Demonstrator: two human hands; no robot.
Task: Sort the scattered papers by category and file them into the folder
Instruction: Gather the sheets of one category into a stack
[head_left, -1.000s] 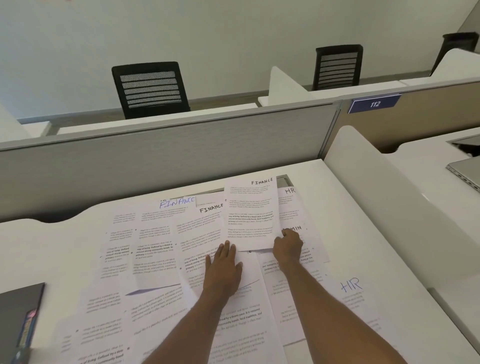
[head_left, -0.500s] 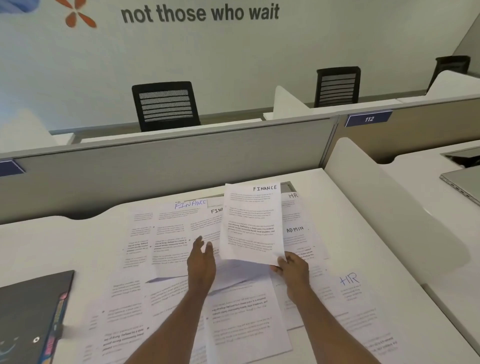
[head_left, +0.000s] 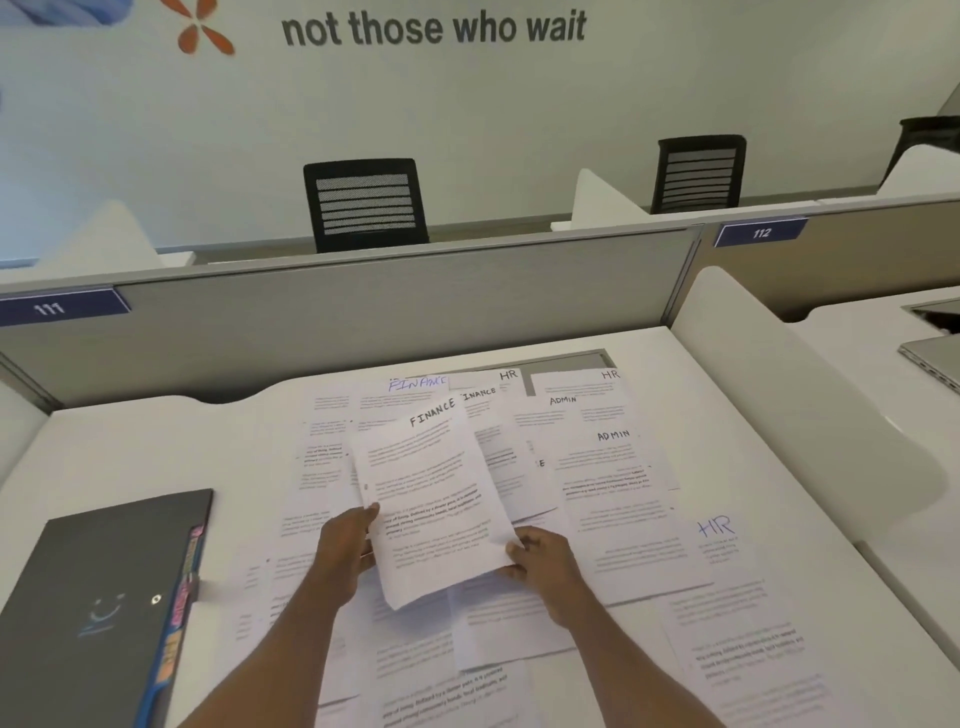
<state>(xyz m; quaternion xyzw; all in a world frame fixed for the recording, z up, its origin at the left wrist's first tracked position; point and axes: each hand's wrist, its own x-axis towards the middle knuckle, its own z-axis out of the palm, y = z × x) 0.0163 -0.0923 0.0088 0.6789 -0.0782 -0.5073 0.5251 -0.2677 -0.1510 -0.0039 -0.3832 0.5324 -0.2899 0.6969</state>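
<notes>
You've got the FINANCE sheet (head_left: 434, 499) lifted off the pile and tilted left, with your left hand (head_left: 345, 553) pinching its left edge, fingers closed on the paper, and your right hand (head_left: 543, 564) clamped on its bottom right corner, thumb on top. It sits over the rest of the scattered papers (head_left: 613, 467), which cover the white desk (head_left: 156, 447) under and to the right of it, with ADMIN and HR headings showing. The dark folder (head_left: 98, 613) lies flat and shut well to the left of that sheet, coloured tabs along its right edge, so can't tell what's in it.
</notes>
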